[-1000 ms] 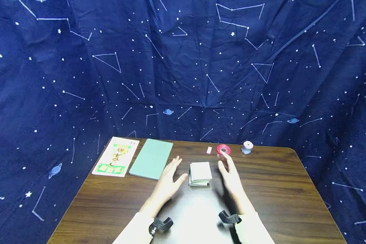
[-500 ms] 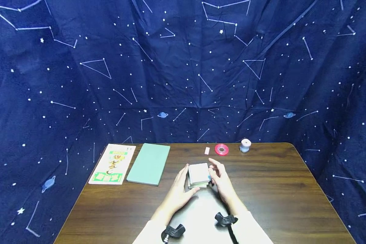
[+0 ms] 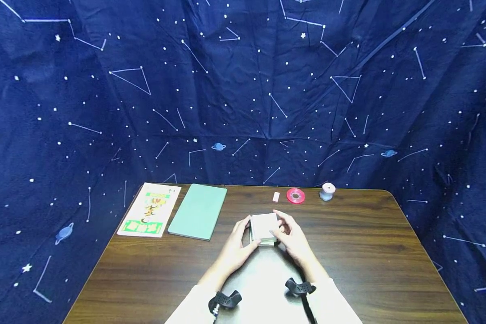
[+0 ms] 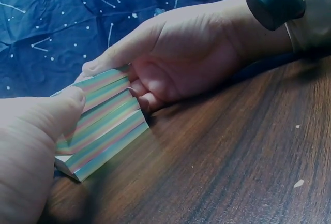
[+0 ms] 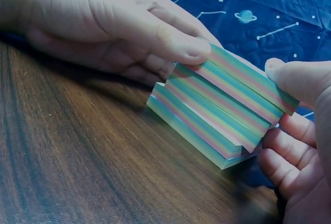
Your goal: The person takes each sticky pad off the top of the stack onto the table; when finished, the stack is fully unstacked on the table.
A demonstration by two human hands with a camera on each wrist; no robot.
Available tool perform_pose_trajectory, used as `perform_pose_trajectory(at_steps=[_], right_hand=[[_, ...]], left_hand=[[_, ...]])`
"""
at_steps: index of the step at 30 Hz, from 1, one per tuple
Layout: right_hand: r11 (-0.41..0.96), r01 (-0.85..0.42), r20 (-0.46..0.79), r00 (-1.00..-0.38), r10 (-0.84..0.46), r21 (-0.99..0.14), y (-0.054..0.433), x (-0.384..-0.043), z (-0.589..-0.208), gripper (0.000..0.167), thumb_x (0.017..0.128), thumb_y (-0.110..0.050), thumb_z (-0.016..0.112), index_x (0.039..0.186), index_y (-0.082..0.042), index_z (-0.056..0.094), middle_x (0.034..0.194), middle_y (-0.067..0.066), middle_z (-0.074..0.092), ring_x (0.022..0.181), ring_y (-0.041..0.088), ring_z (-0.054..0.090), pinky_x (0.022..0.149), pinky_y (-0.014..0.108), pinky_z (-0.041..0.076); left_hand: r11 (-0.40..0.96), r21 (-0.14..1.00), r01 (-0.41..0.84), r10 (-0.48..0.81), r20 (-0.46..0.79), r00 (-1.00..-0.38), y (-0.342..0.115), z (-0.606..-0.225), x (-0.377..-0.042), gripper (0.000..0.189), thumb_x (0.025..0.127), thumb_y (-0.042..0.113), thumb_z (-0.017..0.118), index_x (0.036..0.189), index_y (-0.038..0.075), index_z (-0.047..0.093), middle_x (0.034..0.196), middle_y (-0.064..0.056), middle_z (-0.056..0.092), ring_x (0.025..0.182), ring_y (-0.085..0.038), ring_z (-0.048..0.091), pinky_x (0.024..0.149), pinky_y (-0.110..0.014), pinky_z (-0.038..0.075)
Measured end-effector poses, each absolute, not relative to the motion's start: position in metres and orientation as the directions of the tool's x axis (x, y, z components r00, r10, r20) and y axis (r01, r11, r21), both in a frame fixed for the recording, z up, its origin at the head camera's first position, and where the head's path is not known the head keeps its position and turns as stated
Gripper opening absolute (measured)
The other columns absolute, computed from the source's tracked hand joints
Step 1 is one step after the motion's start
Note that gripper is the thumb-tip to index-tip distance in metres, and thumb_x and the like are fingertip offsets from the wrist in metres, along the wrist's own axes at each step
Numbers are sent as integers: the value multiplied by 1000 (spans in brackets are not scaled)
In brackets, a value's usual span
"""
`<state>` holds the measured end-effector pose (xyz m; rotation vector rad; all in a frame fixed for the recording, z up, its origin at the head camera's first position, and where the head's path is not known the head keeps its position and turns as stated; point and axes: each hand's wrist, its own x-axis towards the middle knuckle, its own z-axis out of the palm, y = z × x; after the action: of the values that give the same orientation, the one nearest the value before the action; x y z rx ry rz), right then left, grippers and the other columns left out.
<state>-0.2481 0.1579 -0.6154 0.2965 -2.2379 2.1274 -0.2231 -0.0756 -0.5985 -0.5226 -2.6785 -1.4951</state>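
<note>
A stack of square note pads (image 3: 264, 226) lies on the wooden table, white on top. In both wrist views, the edges of the note pads (image 5: 225, 97) show pastel stripes, and the layers sit unevenly, with the lower ones jutting out. My left hand (image 3: 232, 253) grips the stack from the left, thumb on the near edge and fingers along the far left side. From the right, my right hand (image 3: 296, 243) holds the upper pads, its thumb at the near right corner and its index finger at the far edge. Fingers behind the stack are partly hidden.
At the back left lie a picture-covered booklet (image 3: 150, 210) and a green notebook (image 3: 198, 211). Beyond the stack are a small pink-white eraser-like block (image 3: 276, 196), a red ring-shaped roll (image 3: 295, 195) and a white spool (image 3: 327, 191). A blue starry curtain (image 3: 243, 90) hangs behind the table.
Both hands have come inward from either side of the stack and now hold it. The right thumb has moved onto the near right corner. The head view has shifted slightly.
</note>
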Motion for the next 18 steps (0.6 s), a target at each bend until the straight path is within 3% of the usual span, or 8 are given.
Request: perform_pose_trajectory(at_steps=[11,18], right_hand=[[-44,-219,222,-970,-95,-975,162,-252,-612,64,96,1,79,155,-8,56,104,0,59,77,3,54,64,15,45],[-96,-306,309,-951,-23,-947,166,-252,-610,67,90,10,79,152,-1,56,105,0,60,81,4,60,69,15,50]], left_hand=[[475,818,324,271,214,-938,-74,-596,-229,82,102,35,77,169,10,38,163,-14,51,154,-36,50,128,-57,39],[472,820,325,270,216,-938,-75,-597,-227,82,100,30,79,168,8,39,161,-15,52,152,-37,52,127,-58,40]])
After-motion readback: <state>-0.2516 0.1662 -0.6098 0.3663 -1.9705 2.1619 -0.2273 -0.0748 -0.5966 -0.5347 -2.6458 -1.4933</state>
